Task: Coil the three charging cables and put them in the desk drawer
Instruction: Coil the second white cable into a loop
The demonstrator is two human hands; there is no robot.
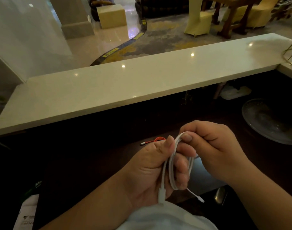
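We record a pale stone counter running across the view, raised above a dark lower counter on which the work takes place. At the right of the dark surface sits a clear glass dish, well apart from our hands. Our left hand is closed around a white cable, its fingers curled through several loops of it; one connector hangs below the palm and a thin tail with a small plug trails out to the lower right. Our right hand pinches the top of the same loops between thumb and forefinger, touching the left hand's fingertips. Just beyond the left thumb an orange cable lies bundled on the dark counter, partly hidden by the thumb, its metal plug pointing left. At the lower left edge we note a printed white packet. A third cable we cannot find from this view.
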